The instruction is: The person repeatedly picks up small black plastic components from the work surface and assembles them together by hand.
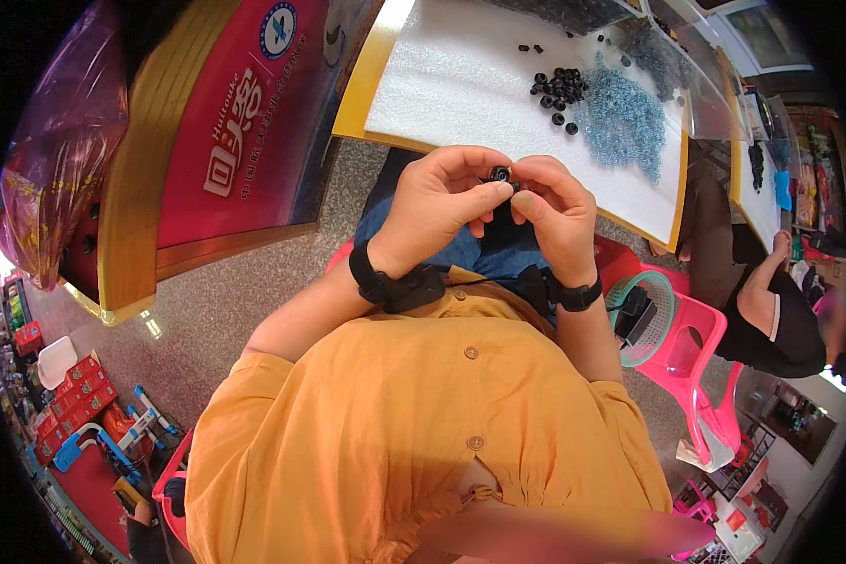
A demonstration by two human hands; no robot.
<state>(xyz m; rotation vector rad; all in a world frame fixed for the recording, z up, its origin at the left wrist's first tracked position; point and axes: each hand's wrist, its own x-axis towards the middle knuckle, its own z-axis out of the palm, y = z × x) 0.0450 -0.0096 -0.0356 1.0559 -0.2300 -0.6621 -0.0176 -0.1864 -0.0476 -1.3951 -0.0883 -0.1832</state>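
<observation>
Just beyond my lap, both hands meet in front of the near edge of a white-lined table with a yellow frame (418,141). My left hand (446,197) pinches a shiny round black bead (500,175) between thumb and fingers. Against it, my right hand (556,202) is also closed, its thumb and fingertips pressed on a small black piece beside that bead, perhaps another bead; its exact shape is hidden. On the table past my fingers lie a cluster of loose black beads (562,86) and a spread heap of tiny blue beads (627,122).
Clear plastic panels (700,89) stand along the table's far right. A pink chair (700,343) beside me carries a green mesh basket (644,324) with a black device inside. Another person (761,301) sits on the right. A red-sided counter (240,132) stands left.
</observation>
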